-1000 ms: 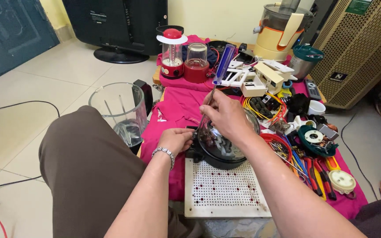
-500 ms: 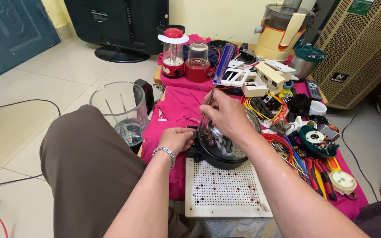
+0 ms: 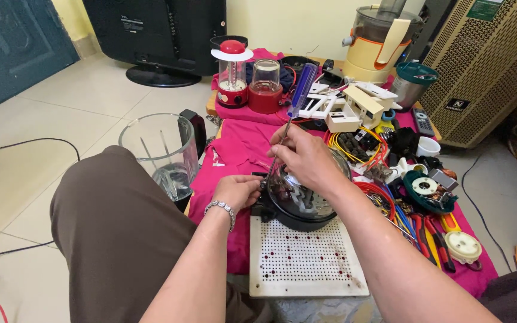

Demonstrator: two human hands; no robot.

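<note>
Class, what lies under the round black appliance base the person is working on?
A white perforated board lies under the black base, over pink cloth. The board's part beneath the base is hidden.

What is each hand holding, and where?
Right hand grips a screwdriver by its lower handle; left hand steadies the black base at its side.
</note>
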